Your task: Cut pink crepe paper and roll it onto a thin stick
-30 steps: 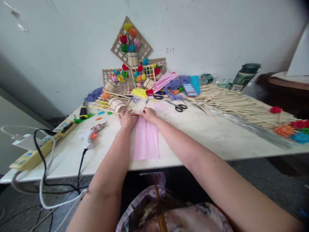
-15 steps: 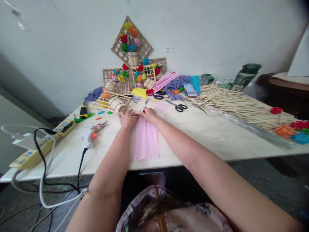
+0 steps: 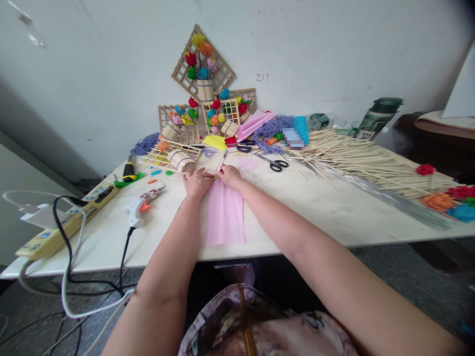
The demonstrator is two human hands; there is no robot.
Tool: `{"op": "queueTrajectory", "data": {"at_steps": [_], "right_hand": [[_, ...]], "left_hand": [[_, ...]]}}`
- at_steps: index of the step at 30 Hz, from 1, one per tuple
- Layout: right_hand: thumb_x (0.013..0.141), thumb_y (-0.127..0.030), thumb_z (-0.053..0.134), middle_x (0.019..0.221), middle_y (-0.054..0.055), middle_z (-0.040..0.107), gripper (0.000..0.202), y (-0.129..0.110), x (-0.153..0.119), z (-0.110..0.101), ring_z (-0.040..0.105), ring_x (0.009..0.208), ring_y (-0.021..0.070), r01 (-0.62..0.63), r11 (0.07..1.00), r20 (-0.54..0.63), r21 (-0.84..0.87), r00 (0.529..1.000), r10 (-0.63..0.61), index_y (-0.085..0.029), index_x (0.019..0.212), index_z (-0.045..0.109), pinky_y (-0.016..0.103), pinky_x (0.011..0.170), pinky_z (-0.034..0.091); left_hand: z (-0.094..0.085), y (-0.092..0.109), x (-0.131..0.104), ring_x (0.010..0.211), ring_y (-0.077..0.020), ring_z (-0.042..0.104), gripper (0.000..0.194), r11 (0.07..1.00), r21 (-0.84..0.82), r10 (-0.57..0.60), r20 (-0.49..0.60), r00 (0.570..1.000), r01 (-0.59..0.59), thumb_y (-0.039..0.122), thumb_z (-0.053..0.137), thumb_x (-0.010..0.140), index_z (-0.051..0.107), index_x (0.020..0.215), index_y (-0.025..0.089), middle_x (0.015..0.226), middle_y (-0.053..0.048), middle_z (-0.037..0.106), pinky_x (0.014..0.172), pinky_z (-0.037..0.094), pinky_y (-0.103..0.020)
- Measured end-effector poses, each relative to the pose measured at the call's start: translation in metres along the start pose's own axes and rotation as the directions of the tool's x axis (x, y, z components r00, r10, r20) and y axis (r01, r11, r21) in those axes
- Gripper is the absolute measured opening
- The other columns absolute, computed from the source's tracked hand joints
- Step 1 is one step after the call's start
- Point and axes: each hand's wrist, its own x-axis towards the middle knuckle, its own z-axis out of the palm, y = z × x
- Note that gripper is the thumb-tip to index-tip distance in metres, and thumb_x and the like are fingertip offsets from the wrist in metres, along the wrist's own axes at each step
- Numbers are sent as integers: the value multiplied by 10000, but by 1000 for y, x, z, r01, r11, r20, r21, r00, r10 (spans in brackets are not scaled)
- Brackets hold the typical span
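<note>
A pink paper strip lies lengthwise on the white table, its near end close to the front edge. My right hand is closed round a white pen, at the far end of the strip. My left hand rests just left of it, fingers spread over the strip's far left corner. A small yellow-green piece shows between the two hands. Scraps of pink paper lie beyond my right hand.
Scissors and many thin sticks lie to the right. At the left are a glue gun, a power strip with cables and a yellow-black cutter. Flower baskets on lattices stand at the back.
</note>
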Motion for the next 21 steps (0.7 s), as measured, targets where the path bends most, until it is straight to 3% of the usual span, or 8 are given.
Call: {"op": "queueTrajectory", "data": {"at_steps": [21], "right_hand": [[841, -364, 452, 958, 86, 678, 302, 0, 0, 0, 611, 891, 171, 1, 1000, -4, 12, 1000, -1, -162, 978, 629, 228, 750, 420]], "left_hand": [[-3, 3, -2, 1274, -250, 297, 214, 1000, 0, -9, 13, 1000, 9, 432, 546, 744, 682, 902, 384, 1276, 79, 512, 1043, 175, -454]]}}
